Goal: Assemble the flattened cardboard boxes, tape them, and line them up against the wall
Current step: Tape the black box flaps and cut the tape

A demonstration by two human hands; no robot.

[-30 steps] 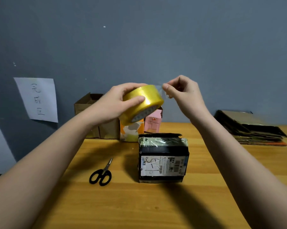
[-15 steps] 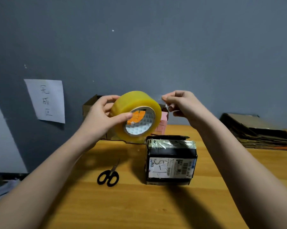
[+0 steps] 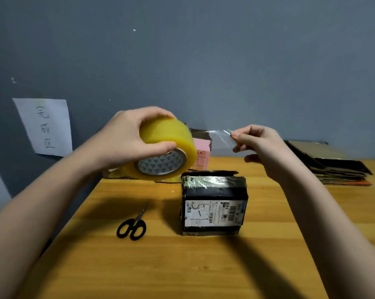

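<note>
Wooden table [image 3: 182, 266]: scissors [image 3: 132, 227] left of black box [image 3: 213, 203]; pink box [image 3: 201, 153], perhaps, behind tape roll [image 3: 168, 147].

Layout on tabletop [image 3: 182, 266], boxes ranged at rear wall [image 3: 204, 61].
Taped box [image 3: 213, 203] stood mid-tabletop; scissors [image 3: 132, 226] lay to its left; flattened stack [image 3: 333, 165] sat far right; tape roll [image 3: 167, 149] was held above, in front of the rear boxes [image 3: 201, 152].

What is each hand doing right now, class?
Left hand: holds the tape roll.
Right hand: pinches the pulled-out tape end.
</note>
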